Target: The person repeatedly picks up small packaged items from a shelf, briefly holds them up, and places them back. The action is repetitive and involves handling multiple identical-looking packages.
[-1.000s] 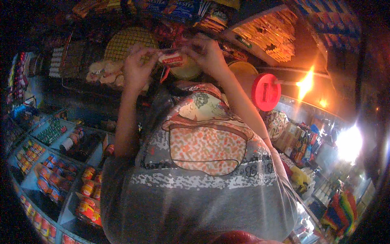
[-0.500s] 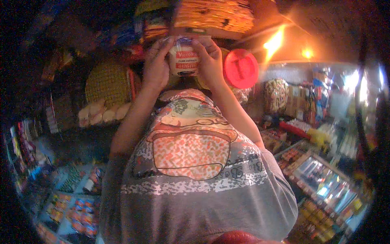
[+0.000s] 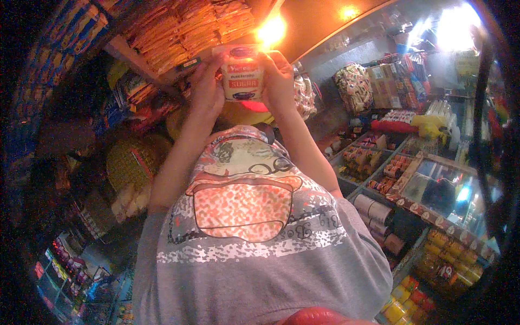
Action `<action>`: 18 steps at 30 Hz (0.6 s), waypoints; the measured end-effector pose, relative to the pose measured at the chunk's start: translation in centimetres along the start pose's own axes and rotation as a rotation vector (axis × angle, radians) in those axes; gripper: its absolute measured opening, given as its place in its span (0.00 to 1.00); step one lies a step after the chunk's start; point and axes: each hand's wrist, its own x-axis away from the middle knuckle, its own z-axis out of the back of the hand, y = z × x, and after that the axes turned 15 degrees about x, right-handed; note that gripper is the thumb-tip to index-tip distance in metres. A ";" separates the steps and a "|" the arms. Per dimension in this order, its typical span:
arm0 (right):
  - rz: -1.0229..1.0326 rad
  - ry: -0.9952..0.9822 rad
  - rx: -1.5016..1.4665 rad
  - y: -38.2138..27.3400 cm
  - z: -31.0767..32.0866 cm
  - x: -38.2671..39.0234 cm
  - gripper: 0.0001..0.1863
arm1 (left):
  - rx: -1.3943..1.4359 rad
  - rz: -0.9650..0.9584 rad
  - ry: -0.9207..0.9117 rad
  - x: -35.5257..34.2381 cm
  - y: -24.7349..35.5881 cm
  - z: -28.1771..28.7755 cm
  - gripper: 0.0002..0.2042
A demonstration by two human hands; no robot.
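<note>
I hold up a small white sugar packet [image 3: 242,76] with red and blue print, upright in front of my chest. My left hand [image 3: 208,81] grips its left edge, and my right hand [image 3: 277,73] closes on the right edge near the top corner. The packet's printed side shows, while the back of it is hidden. Just beneath, part of a red and yellow thing [image 3: 252,111] shows between my forearms.
A bright lamp [image 3: 271,30] glows beyond my right hand. Shelves of packed goods [image 3: 184,32] rise at the upper left. On the right stand sectioned trays of small goods [image 3: 363,162], a glass-topped case [image 3: 441,184] and a cardboard box [image 3: 383,86]. A woven round item [image 3: 130,168] is at left.
My view has turned toward the right, so the lamp and shelves sit further left. Both hands keep hold of the sugar packet. The red round lid is now mostly hidden.
</note>
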 end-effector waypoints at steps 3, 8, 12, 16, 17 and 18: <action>-0.019 0.039 0.003 -0.2 0.2 -1.1 0.05 | 0.050 -0.009 -0.045 -1.1 -0.2 0.3 0.14; -0.101 0.002 -0.112 1.2 1.3 -3.4 0.05 | -0.061 -0.169 0.031 -0.8 -0.3 -1.2 0.08; -0.090 0.015 -0.050 0.5 1.3 -3.7 0.05 | 0.243 -0.005 0.198 -1.8 0.0 -2.5 0.06; -0.120 0.059 0.086 0.9 2.6 -4.6 0.07 | 0.155 -0.032 -0.087 -3.0 -1.8 1.8 0.21; -0.103 0.073 0.173 1.2 3.0 -4.8 0.08 | 0.242 0.093 0.081 -4.1 -1.8 1.7 0.20; -0.109 0.077 0.127 1.1 3.3 -4.9 0.08 | 0.328 0.220 0.251 -4.6 -1.7 1.0 0.19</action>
